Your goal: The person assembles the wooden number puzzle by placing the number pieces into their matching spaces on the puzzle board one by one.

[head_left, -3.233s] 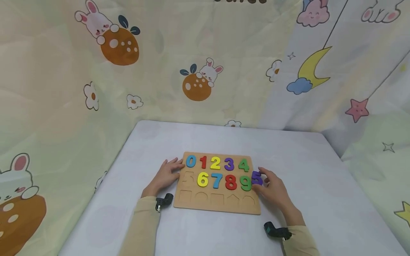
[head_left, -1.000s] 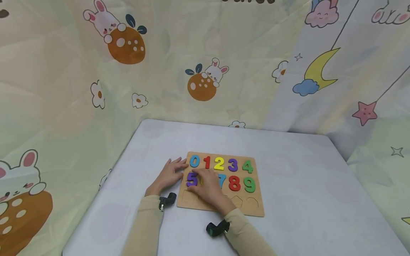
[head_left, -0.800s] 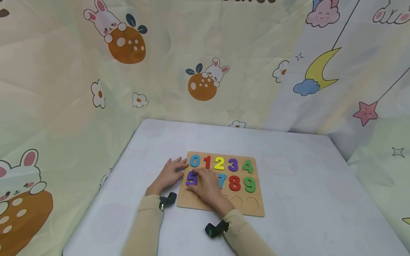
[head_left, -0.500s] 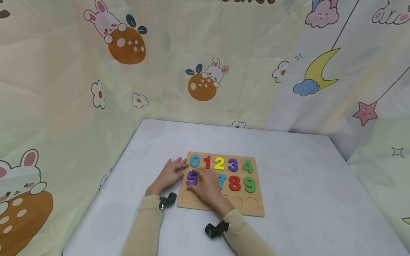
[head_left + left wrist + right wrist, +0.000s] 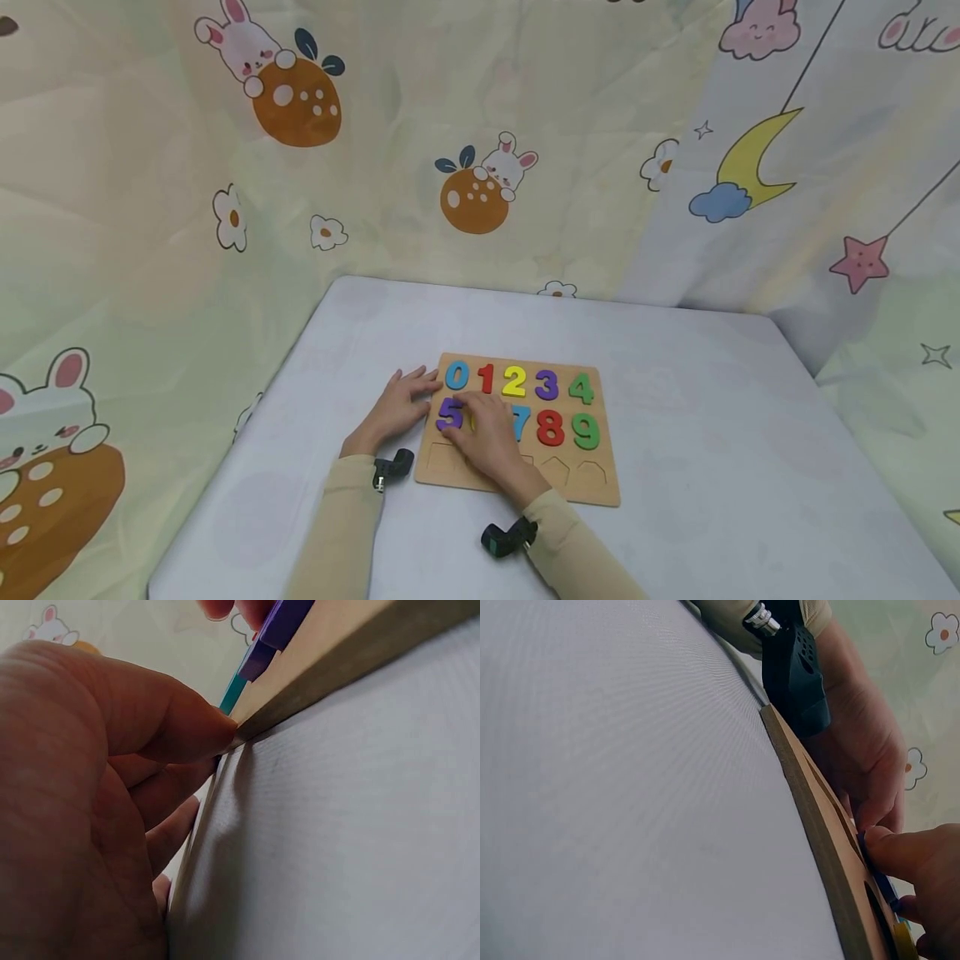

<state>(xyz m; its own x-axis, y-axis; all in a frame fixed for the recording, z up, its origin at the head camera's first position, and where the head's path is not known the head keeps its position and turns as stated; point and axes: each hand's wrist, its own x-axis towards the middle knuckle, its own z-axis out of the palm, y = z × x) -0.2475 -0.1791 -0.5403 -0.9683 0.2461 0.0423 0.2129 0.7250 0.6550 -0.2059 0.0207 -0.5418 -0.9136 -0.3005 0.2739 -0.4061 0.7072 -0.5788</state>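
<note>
A wooden number puzzle board lies on the white table in the head view. The right hand reaches over it and pinches a purple number 5 between thumb and fingers, at the left of the second row. That hand covers most of the yellow 6. Whether the 5 sits fully down in its recess, I cannot tell. The left hand rests at the board's left edge, fingers spread; in the left wrist view its thumb touches the board's side.
Blue 0, red 1, yellow 2, purple 3 and green 4 fill the top row. Blue 7, red 8 and green 9 stand right of the right hand. Outlined recesses line the front row. A printed cloth hangs behind the table.
The right hand has carried the purple 5 from the board's right edge leftward to the start of the second row. Over the last second it has barely moved; the left hand stays put.
</note>
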